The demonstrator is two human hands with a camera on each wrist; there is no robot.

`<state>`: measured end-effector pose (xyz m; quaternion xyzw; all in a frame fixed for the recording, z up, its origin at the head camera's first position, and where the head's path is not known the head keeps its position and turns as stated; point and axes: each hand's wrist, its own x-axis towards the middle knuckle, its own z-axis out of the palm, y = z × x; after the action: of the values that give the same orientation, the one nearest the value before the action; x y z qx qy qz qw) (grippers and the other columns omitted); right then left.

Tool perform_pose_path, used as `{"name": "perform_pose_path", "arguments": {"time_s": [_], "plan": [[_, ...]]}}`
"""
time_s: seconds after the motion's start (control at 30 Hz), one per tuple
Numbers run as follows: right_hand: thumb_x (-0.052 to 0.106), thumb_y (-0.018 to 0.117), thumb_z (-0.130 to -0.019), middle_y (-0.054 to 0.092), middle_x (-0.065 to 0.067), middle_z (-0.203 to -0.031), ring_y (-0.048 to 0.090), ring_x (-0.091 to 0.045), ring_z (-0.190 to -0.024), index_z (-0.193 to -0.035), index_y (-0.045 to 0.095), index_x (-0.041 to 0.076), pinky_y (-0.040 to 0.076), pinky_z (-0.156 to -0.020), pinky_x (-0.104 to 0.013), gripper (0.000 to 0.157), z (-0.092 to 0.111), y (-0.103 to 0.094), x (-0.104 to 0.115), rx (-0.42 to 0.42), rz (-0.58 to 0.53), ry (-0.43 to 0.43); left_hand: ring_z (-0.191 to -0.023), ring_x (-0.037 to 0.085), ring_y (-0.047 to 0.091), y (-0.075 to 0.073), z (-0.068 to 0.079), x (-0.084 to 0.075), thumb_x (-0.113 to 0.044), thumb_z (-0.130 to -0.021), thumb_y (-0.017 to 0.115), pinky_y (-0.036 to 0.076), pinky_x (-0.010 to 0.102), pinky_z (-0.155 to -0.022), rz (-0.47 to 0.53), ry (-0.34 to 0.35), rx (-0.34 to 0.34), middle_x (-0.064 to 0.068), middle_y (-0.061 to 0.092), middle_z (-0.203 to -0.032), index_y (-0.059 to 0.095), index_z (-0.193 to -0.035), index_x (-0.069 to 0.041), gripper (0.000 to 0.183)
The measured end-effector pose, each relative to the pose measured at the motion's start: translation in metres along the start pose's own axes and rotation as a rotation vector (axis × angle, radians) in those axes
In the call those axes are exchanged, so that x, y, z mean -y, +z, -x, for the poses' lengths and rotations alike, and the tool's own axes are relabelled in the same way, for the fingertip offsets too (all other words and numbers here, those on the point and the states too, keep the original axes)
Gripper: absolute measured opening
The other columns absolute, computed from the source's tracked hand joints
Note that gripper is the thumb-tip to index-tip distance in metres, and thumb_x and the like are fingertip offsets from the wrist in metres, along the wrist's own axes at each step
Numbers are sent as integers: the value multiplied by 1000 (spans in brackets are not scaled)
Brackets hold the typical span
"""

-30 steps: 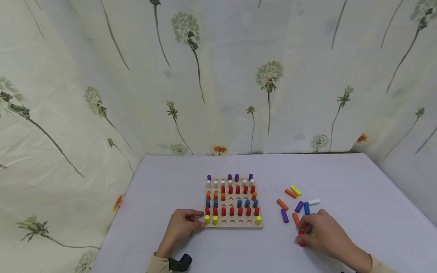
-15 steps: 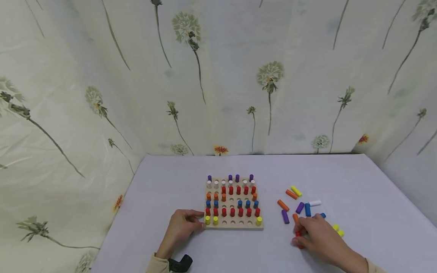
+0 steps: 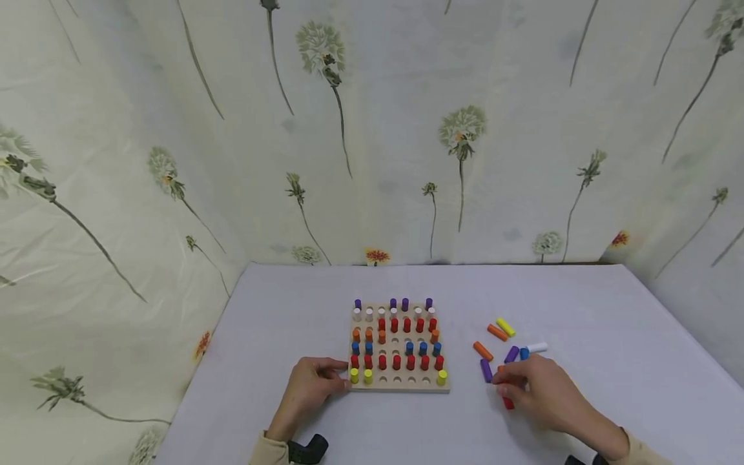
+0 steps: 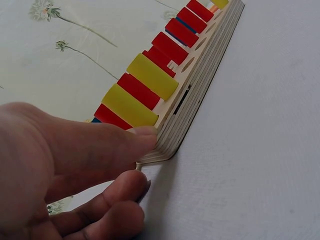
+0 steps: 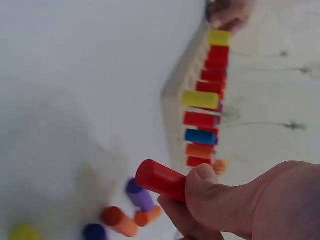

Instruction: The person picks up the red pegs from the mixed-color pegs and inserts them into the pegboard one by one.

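A wooden pegboard (image 3: 401, 389) stands mid-table, with rows of purple, white, red, orange, blue and yellow pegs; some holes hold none. My left hand (image 3: 310, 386) grips its near left corner; the left wrist view shows the thumb (image 4: 142, 137) on the edge beside a yellow peg (image 4: 130, 105). To the right of the board, my right hand (image 3: 546, 395) pinches a red peg (image 5: 161, 180) between thumb and fingers. That peg is tilted, and its far end is covered by the fingers. Just beyond this hand lie a purple peg (image 3: 485, 371) and an orange peg (image 5: 119, 221).
Several loose pegs lie right of the board, among them a yellow one (image 3: 506, 327), two orange ones, a white one (image 3: 536, 347) and a blue one (image 3: 524, 353), partly behind the right hand. A flower-printed curtain (image 3: 372, 161) hangs behind the white table (image 3: 290, 303).
My right hand has shifted slightly left and away from me with the red peg, which now seems lifted. My left hand stays at the board's corner.
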<state>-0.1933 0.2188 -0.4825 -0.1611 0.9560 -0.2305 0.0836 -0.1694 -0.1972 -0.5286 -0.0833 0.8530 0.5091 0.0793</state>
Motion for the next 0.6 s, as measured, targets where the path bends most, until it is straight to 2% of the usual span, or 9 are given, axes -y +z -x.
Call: {"name": "perform_pose_path", "arguments": {"time_s": [0.1,0.27,0.5,0.6], "plan": [[15,85,-88,72,16,-80,57,-3,-72,-95,83,21,46,-64,-24,10,-7,-8,5,-23,-20,-13,-73,17,55,0,-1,0,-10,-80,91,42,29,-63,-2,-9,4,0,68,-77,83,-109,-7,30],[18,86,-88,73,11,-77,58,-9,-73,-97,83,16,44,-62,-26,9,-19,-11,17,-97,-43,-18,-74,17,55,1,-1,1,-10,-81,90,43,30,-64,-6,-4,-1,0,68,-77,83,-109,-7,30],[23,89,-85,74,18,-78,54,-13,-78,-90,86,23,41,-65,-28,6,-35,-8,32,-289,-40,-126,-72,16,54,1,-2,2,-9,-79,90,42,30,-63,3,-2,-2,-1,66,-76,83,-108,-7,30],[22,89,-86,76,15,-79,55,-15,-79,-89,86,23,40,-67,-29,4,-45,-8,40,-326,-48,-156,-72,17,55,0,-1,2,-10,-79,91,42,30,-64,3,-4,0,0,67,-76,83,-109,-7,30]]}}
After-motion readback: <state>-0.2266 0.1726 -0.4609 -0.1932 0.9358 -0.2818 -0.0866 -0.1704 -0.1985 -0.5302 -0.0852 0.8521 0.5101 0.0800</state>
